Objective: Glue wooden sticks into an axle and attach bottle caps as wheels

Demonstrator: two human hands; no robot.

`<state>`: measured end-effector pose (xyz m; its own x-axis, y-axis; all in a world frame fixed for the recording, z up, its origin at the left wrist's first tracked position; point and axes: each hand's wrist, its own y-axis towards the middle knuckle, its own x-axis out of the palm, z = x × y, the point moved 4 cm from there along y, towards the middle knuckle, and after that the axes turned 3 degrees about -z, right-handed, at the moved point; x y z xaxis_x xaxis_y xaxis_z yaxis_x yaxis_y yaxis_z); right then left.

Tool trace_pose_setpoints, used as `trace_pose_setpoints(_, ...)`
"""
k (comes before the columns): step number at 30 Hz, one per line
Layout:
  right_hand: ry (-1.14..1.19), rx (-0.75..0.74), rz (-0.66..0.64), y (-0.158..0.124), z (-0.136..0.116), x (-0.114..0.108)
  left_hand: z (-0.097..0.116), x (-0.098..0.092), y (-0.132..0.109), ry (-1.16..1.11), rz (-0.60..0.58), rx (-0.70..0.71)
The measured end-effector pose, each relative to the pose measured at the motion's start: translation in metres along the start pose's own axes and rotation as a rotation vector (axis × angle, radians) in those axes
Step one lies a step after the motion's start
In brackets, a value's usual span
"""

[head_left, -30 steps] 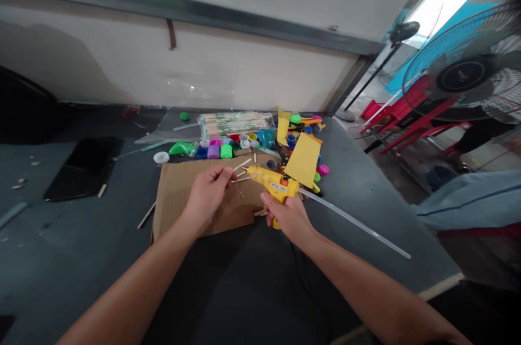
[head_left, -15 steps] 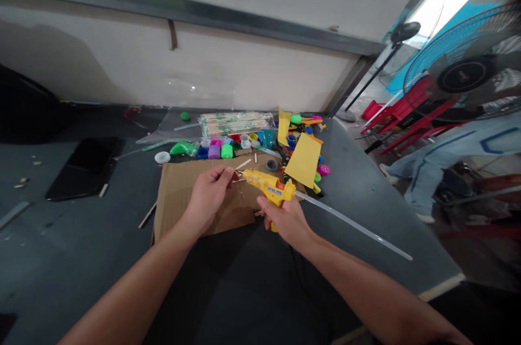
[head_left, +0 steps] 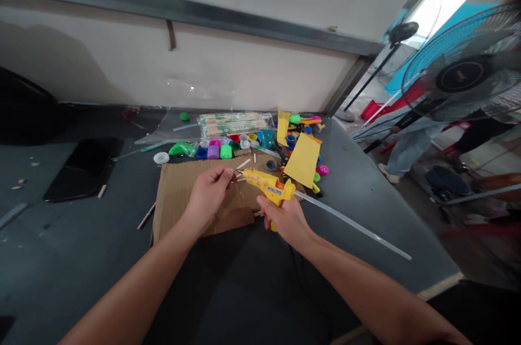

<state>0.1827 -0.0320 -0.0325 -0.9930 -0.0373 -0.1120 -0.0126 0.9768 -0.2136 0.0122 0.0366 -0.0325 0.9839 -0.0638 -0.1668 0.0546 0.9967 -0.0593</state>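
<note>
A yellow hot glue gun is gripped in my right hand, with a long clear glue stick sticking out of its back end. Its metal nozzle points left, right up against the fingertips of my left hand. Those fingers are pinched around a thin wooden stick, most of which they hide. Beneath both hands lies a flat piece of brown cardboard. A small grey cap stands at the cardboard's back edge, behind the glue gun.
Colourful bottle caps and a plastic pack of wooden sticks line the back. Yellow card leans over loose tools at right. A black phone lies left. Beyond the table are a fan and a person's legs.
My hands and the glue gun hold nearly the same pose, nozzle still at my left fingertips. In the background, the person's legs have shifted behind the fan.
</note>
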Motion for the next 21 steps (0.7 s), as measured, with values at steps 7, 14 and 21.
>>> trace_pose_setpoints(7,0.044,-0.023,0.015,0.002,-0.004,-0.004,0.005,0.001,-0.003,-0.01,-0.001,-0.021)
trace_pose_setpoints(14,0.275,0.028,-0.01,0.003,-0.003,-0.009,0.008,0.0,-0.003,-0.024,0.02,-0.002)
trace_pose_setpoints(21,0.791,0.112,-0.178,0.002,-0.009,-0.011,0.006,-0.001,-0.002,-0.063,0.013,-0.023)
